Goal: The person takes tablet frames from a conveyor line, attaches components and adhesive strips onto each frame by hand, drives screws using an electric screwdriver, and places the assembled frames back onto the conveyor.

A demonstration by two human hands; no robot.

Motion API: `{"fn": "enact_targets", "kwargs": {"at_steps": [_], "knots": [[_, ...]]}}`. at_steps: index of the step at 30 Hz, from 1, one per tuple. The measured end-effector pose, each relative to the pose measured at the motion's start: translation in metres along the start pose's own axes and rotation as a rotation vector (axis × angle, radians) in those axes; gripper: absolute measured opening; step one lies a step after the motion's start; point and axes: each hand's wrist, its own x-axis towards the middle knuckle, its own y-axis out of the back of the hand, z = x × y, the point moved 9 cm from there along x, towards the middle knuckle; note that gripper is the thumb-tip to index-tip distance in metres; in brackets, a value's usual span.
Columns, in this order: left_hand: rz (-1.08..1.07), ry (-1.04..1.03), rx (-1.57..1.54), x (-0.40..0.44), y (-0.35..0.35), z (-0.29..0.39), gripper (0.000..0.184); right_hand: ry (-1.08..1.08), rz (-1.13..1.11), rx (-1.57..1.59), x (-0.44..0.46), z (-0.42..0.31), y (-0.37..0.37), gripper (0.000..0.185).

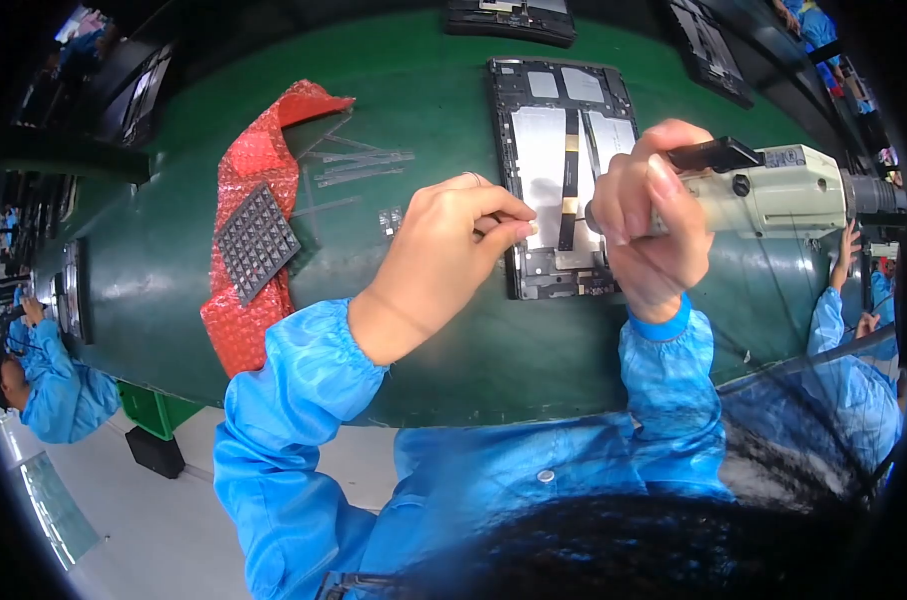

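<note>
My right hand (664,220) is wrapped round a cream electric screwdriver (789,195) with a black lever; its tip is hidden behind my fingers. Under it lies an opened tablet (536,135), showing silver plates and a dark ribbon cable (572,160) down its middle. My left hand (439,235) is closed in a pinch over the tablet's left edge, and what its fingertips hold is too small to make out. Several little metal parts (391,220) lie just left of that hand.
A black gridded tray (259,243) rests on red bubble wrap (249,165) at left, beside several clear strips (364,165). More opened devices (511,20) stand along the green table's (424,370) far side. Co-workers in blue sit at left (69,390) and right (854,370).
</note>
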Motion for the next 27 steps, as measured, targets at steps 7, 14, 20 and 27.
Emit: {"fn": "enact_targets", "kwargs": {"at_steps": [7, 14, 20, 27], "knots": [[-0.006, -0.030, -0.013, 0.002, 0.001, -0.003, 0.017, -0.001, -0.014, 0.044, 0.003, 0.005, -0.006, 0.031], [-0.025, 0.048, -0.103, 0.005, -0.001, -0.021, 0.025, 0.010, 0.001, 0.047, 0.001, 0.014, -0.014, 0.030], [-0.102, 0.197, -0.298, 0.004, -0.006, -0.043, 0.030, 0.020, 0.060, 0.144, 0.000, 0.029, -0.018, 0.024], [-0.120, 0.184, -0.344, 0.004, -0.008, -0.051, 0.033, -0.090, 0.041, 0.041, -0.006, 0.044, -0.011, 0.024]]}}
